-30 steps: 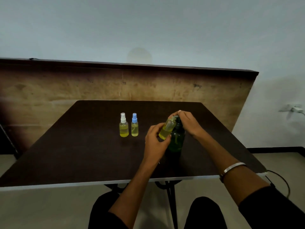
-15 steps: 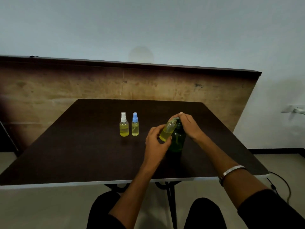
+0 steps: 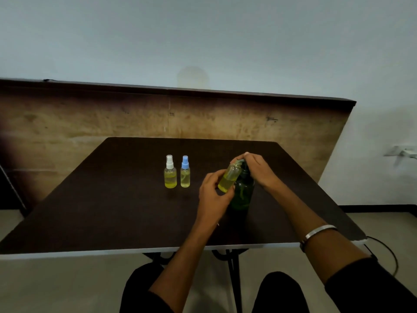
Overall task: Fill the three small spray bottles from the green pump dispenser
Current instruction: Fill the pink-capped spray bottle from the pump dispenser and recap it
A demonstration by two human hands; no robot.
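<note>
Pump head [image 3: 242, 159] under right hand [image 3: 259, 170]

Dark brown table [image 3: 112, 211], pale front edge – on it: white-capped spray bottle [image 3: 170, 172] and blue-capped spray bottle [image 3: 185, 171] upright, just beside each other, yellow liquid inside; green pump dispenser [image 3: 242, 193] standing further right.

A dark brown table [image 3: 112, 211] with a pale front edge stands on black metal legs [image 3: 232, 272]. Behind it a worn wooden board [image 3: 90, 123] leans against a pale wall [image 3: 203, 37]. A wall socket [image 3: 404, 152] sits at the right, and a black cable [image 3: 388, 249] loops over the beige floor [image 3: 56, 285].
</note>
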